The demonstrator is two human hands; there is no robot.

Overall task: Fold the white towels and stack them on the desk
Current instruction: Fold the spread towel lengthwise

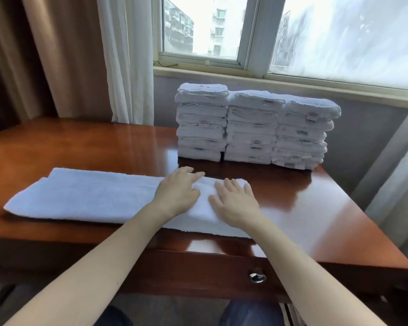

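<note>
A long white towel, folded into a narrow strip, lies across the front of the glossy wooden desk. My left hand rests flat on the towel's right part, fingers pointing right. Beside it my right hand presses palm down on the towel's right end, fingers spread. Neither hand grips the cloth. Behind them, at the desk's back edge, stand three stacks of folded white towels, side by side and several towels high.
A window sill and wall run just behind the stacks. Curtains hang at the left and at the far right. The desk's front has a drawer with a metal ring pull. My knees show below the desk edge.
</note>
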